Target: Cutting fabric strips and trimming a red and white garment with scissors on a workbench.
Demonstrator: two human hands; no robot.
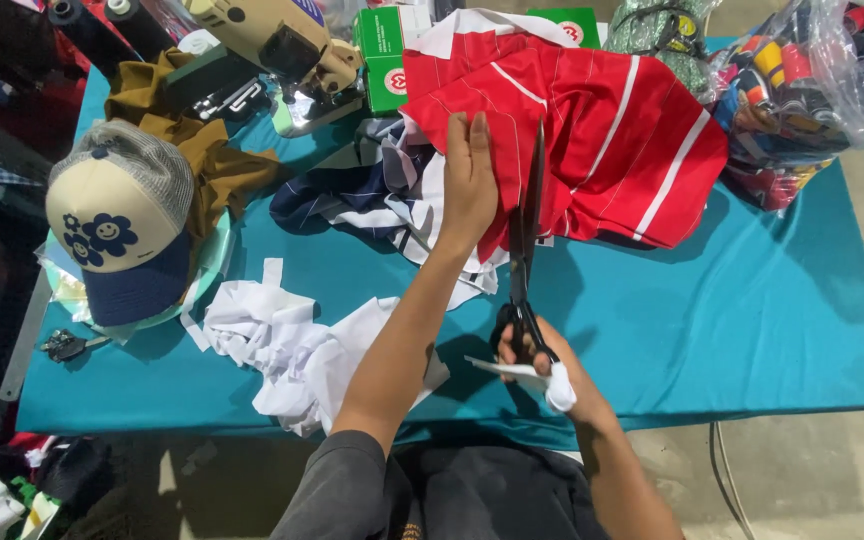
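From the head view, the left hand (469, 185) is lying flat and open on the red striped cloth (592, 140), pinning it at the far middle of the teal surface (752, 320). The right hand (542, 365) is closing its grip on the black scissors (525, 240), blades entering the cloth. Cutting seems underway; the next stroke calls for steady pinning beside the blades.

One head view, looking down.
My only camera sits on the head, tilted steeply forward over the near edge of the teal table (752, 330), close above.
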